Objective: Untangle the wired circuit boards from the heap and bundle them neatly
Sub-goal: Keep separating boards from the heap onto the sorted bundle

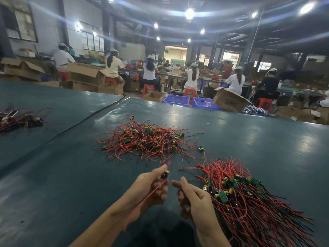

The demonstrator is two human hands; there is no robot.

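Wired circuit board [164, 175], a small piece carrying yellow and dark blue components with a thin red lead trailing back toward the wrist, is pinched between the thumb and fingertips of the left hand [151, 186] above the near part of the glossy dark teal table [71, 175]. The right hand [197, 198] sits just beside it, index finger and thumb reaching toward the board and the remaining fingers curled; whether they enclose anything cannot be told. Beyond the hands lies the tangled heap of red-wired green boards [147, 139]. To the right lies the aligned bundle of boards with red and black leads combed one way [240, 189]. Each unit appears very light, its lead limp and apt to snag on neighbours, its solder joints probably delicate. The rigid board is the better place to take hold, letting the wire slide free rather than tugging it.
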